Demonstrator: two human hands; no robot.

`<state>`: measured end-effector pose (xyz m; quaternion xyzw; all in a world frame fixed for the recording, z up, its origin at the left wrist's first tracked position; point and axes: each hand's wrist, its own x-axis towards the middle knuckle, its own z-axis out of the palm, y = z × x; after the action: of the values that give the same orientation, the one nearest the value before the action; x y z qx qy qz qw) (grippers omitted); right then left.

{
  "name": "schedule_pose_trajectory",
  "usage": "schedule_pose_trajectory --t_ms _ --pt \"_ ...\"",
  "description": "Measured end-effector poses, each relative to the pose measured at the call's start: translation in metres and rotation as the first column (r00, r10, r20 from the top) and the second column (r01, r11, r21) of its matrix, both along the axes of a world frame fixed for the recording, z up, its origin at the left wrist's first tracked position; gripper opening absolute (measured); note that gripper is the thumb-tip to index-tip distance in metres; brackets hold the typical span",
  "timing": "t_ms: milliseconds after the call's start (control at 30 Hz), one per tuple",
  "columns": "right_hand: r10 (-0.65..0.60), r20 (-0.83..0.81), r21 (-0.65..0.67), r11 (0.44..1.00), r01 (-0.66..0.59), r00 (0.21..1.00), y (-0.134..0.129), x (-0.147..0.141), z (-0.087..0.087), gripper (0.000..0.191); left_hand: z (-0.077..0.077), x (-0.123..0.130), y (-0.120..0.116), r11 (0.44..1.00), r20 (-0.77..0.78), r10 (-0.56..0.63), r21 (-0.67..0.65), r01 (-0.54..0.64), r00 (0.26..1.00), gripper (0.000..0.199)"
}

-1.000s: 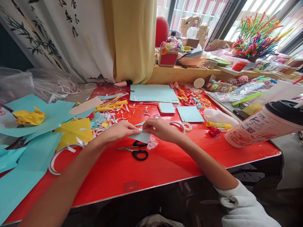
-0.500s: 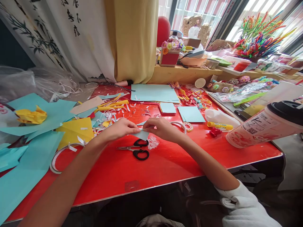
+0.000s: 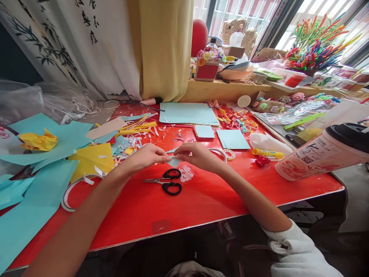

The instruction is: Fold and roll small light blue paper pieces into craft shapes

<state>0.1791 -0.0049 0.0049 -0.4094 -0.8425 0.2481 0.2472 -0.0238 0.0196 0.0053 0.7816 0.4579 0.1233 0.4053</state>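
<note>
A small piece of light blue paper (image 3: 173,162) is pinched between my two hands, above the red table. My left hand (image 3: 151,156) grips its left side with thumb and fingertips; my right hand (image 3: 198,156) closes on the right side. The fingers hide part of the paper, whose visible part narrows downward. Just below it lie scissors (image 3: 172,181) with black handles, blades pointing left. Beside their handles sits a little heap of white shreds (image 3: 186,174). A stack of small blue squares (image 3: 204,132) rests beyond my right hand.
Blue sheets (image 3: 188,112) and a larger blue square (image 3: 233,139) lie at the back. Paper scraps and a tape roll (image 3: 65,196) are at left. A yellow glue stick (image 3: 268,153) and a pink cup (image 3: 314,157) with a black lid stand out at right.
The blue paper's lower part has gone from a broad flap to a smaller, narrower shape between my fingers. Both hands stay in nearly the same place.
</note>
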Motion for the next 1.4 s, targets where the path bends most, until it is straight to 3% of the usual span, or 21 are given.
schedule_pose_trajectory --t_ms 267,467,667,933,1233,1400 --pt "-0.066 0.046 0.042 0.997 0.064 0.997 0.0006 -0.0008 -0.002 0.015 0.0006 0.0024 -0.0008 1.0 0.013 0.023 0.009 -0.023 1.0 0.034" --pt "-0.011 0.024 0.018 1.0 0.01 1.0 0.0011 0.0 -0.0031 0.017 0.0049 0.0054 -0.0036 0.997 0.027 0.083 0.0 -0.083 0.996 0.03" --pt "-0.062 0.03 0.099 0.993 0.058 0.998 -0.0005 -0.0013 -0.0006 0.017 0.0058 0.0033 -0.0042 0.998 0.028 0.061 -0.009 -0.061 0.998 0.033" --pt "-0.005 0.07 0.034 0.999 0.003 0.998 0.0002 -0.0008 -0.0035 0.018 -0.0018 0.0047 0.0009 0.997 0.0 0.083 -0.001 -0.083 0.997 0.032" --pt "0.01 0.126 -0.022 1.0 -0.007 0.992 -0.0026 -0.0015 0.002 0.021 0.0026 0.0066 -0.0035 0.995 0.04 0.071 0.067 -0.073 0.997 0.029" --pt "-0.051 0.141 0.073 0.997 0.041 0.989 -0.0009 -0.0011 -0.0015 0.02 0.0013 0.0063 -0.0025 0.998 0.007 0.037 0.055 -0.037 0.999 0.032"
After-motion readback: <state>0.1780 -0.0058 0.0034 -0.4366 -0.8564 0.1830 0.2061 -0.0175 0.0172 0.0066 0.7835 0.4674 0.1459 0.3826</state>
